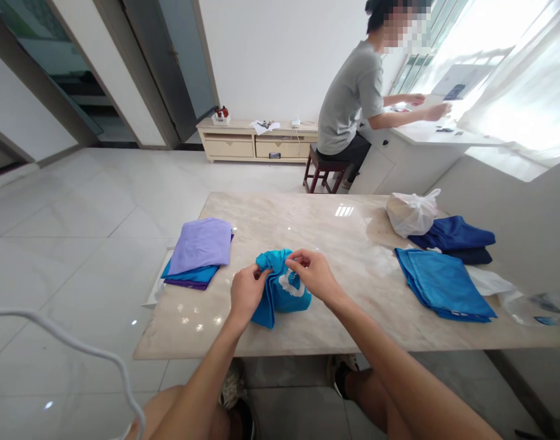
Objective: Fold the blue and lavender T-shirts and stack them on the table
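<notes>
A bright blue cloth [289,300] with a white printed mark lies bunched near the front middle of the table. My left hand [247,290] pinches its gathered upper left edge. My right hand [313,273] grips the top edge on the other side, thumb and forefinger together. Part of the cloth hangs folded below my left fingers. Left of it lies a stack of folded cloths, a lilac one [205,241] on top and blue and purple ones beneath. Over on the right rests a folded blue cloth [442,284].
The marble-topped table [326,229] also bears a white plastic bag [411,214], dark blue cloths [458,232] and a clear plastic bottle [539,305] at the right. Beyond, a person in a grey shirt [348,91] sits on a stool [316,168]. A white cable [73,345] crosses the lower left.
</notes>
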Demonstrator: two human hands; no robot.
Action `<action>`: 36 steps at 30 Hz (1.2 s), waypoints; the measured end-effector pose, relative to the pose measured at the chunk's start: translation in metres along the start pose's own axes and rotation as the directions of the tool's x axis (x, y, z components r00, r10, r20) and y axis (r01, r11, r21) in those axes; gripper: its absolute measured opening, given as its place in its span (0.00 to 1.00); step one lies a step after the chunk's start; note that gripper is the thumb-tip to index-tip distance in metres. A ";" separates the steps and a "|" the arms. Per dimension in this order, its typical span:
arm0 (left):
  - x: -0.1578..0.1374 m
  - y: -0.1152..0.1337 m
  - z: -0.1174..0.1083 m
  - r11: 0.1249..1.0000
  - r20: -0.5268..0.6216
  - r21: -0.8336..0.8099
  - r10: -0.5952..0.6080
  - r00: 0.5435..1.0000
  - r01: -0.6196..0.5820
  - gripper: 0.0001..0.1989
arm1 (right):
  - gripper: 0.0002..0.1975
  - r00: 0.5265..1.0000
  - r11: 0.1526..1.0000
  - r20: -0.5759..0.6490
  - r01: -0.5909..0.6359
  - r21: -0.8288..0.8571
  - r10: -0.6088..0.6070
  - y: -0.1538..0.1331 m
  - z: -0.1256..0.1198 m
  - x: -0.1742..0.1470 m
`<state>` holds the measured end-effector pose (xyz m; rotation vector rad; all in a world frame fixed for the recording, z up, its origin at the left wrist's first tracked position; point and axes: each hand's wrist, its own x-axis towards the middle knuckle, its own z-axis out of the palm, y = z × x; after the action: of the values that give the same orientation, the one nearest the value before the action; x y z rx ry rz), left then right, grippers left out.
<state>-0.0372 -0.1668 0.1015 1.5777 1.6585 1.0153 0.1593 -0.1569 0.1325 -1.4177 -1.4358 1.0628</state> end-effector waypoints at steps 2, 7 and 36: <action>-0.001 0.005 -0.002 0.998 0.042 -0.012 0.056 0.998 -0.056 0.13 | 0.15 1.000 1.000 -0.021 0.006 0.027 -0.006 -0.004 -0.002 0.000; 0.002 0.017 -0.032 0.987 -0.278 -0.093 0.098 0.956 -0.129 0.16 | 0.17 0.925 0.974 -0.341 0.207 0.091 -0.165 -0.024 -0.035 0.004; 0.007 0.010 -0.009 0.985 0.257 -0.166 0.080 0.963 -0.038 0.05 | 0.13 0.999 0.997 0.029 0.027 -0.065 -0.026 -0.005 -0.034 0.003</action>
<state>-0.0409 -0.1606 0.1149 1.5863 1.3252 0.8997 0.1905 -0.1537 0.1470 -1.4311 -1.5179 1.0309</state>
